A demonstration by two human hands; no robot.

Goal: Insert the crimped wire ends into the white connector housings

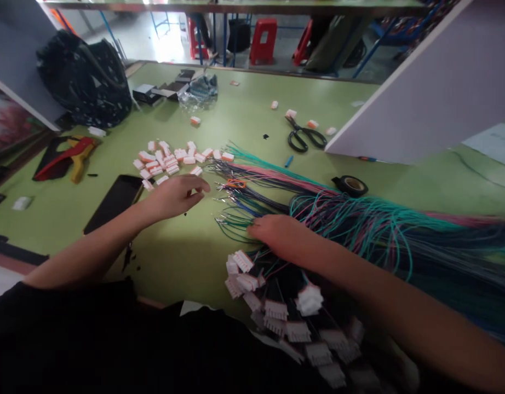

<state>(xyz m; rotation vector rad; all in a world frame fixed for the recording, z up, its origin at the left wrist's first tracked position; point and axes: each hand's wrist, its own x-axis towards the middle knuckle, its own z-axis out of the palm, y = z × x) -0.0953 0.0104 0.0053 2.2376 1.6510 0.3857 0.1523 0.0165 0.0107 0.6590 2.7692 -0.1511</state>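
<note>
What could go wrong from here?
The right hand is at the wires, whose loops cross; pulling one might snag others. The left hand is right beside the loose connectors and could scatter them. The connector cluster near the person's body might get dragged.

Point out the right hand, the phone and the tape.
Right hand point(280, 233): head view, on the back of the hand.
Phone point(114, 201): head view, on the middle of its dark face.
Tape point(353, 185): head view, on the middle of the roll.
</note>
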